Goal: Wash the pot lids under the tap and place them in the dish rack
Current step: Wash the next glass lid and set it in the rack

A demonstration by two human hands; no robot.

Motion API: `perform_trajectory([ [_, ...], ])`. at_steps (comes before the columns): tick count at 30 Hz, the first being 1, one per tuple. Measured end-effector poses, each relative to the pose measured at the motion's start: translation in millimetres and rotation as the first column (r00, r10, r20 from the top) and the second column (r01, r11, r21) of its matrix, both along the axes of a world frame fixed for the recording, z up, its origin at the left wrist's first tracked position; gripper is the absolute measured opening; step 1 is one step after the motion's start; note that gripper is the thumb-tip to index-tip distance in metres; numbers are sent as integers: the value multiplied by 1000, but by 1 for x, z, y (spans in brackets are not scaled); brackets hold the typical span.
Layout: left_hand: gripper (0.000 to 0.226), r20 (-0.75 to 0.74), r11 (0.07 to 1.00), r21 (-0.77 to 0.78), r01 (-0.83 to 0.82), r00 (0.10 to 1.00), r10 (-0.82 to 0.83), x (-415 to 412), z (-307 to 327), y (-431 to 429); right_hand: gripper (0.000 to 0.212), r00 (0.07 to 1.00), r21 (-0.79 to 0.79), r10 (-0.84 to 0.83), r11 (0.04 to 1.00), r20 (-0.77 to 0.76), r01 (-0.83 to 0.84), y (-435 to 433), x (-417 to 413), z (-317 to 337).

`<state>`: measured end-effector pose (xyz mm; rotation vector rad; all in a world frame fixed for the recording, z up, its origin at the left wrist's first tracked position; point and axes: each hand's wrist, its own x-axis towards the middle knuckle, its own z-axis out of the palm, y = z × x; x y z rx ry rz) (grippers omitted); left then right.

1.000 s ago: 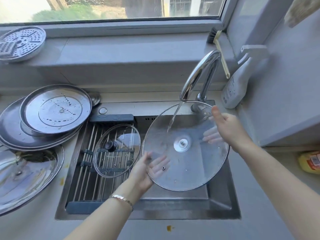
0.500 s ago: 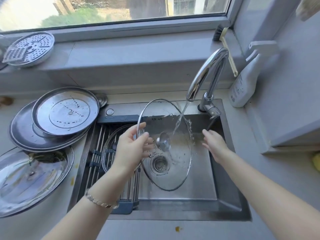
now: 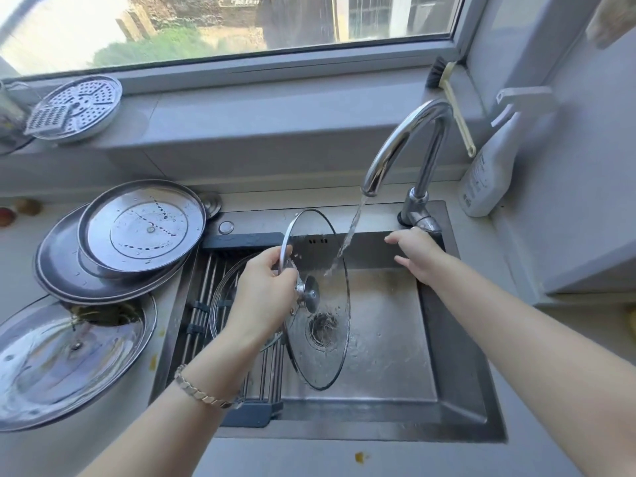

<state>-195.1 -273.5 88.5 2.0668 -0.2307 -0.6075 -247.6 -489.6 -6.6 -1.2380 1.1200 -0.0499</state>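
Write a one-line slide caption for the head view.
Left hand holds a glass lid on edge under the running tap; right hand open beside its base.

no word, brand or number can be read here. the white spray bottle [image 3: 488,170], standing just right of the tap [image 3: 431,160], bears a label of dark printed lines on its side, yet the print is too small and blurred to make out any letter or digit.
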Motion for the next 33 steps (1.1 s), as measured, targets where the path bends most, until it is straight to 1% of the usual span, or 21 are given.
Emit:
perform_trajectory([
  [1,39,-8,1000,3,-13,1000,13,-1,-1,0,58,987,-70,119,989,-103,-127,5,-6,7],
  [2,39,-16,1000,5,-27,1000,27,-1,-2,0,53,943,-126,266,948,-199,-293,13,-12,17],
  [3,40,-24,999,9,-36,999,36,-2,-3,0,48,871,-150,423,871,-251,-467,25,-18,30],
  [4,39,-35,999,17,-43,998,43,-4,-4,-1,49,775,-156,579,767,-252,-623,39,-25,42],
  [5,38,-45,999,21,-50,998,51,-5,-6,-2,60,667,-145,712,652,-220,-744,54,-30,54],
  [7,29,-60,997,32,-67,996,69,-7,-9,-6,89,474,-125,864,458,-171,-880,87,-42,74],
  [8,22,-71,996,44,-76,994,79,-8,-9,-9,94,430,-168,882,402,-192,-900,101,-48,79],
  [9,16,-92,995,51,-86,992,91,-10,-8,-12,90,430,-238,872,377,-235,-895,114,-52,79],
  [10,13,-122,995,51,-90,988,96,-12,-7,-15,79,469,-330,837,374,-281,-867,123,-55,75],
  [12,11,-174,996,16,-92,980,93,-18,-3,-19,49,615,-528,716,399,-331,-749,132,-59,66],
  [14,15,-226,991,-80,-107,970,86,-24,4,-22,27,757,-651,601,472,-256,-595,128,-65,61],
  [16,22,-285,979,-179,-101,957,47,-28,3,-18,18,839,-643,525,594,-146,-483,116,-70,62],
  [17,25,-277,978,-196,-78,961,21,-30,-2,-13,17,872,-597,483,677,-80,-430,110,-73,65],
  [18,27,-220,987,-160,-25,976,-11,-31,-10,-8,19,896,-536,444,751,-23,-386,105,-74,69],
  [20,42,-95,987,42,156,984,-152,-33,-29,6,23,917,-408,394,849,67,-335,100,-77,76],
  [21,51,-95,963,141,228,972,-216,-37,-36,12,24,919,-360,382,874,96,-325,100,-78,79],
  [22,56,-136,948,188,258,962,-235,-41,-41,15,23,921,-328,371,890,119,-317,99,-79,81],
  [24,48,-228,967,148,210,958,-173,-49,-46,17,21,925,-302,348,908,151,-292,98,-80,87],
  [26,26,-201,986,104,128,974,-105,-52,-48,16,21,929,-319,333,909,162,-270,96,-82,92],
  [30,20,-132,995,36,98,987,-92,-49,-49,12,22,929,-384,319,895,190,-228,98,-82,103],
  [33,15,-155,993,-32,114,981,-118,-44,-44,8,22,923,-510,348,831,167,-222,100,-81,109],
])
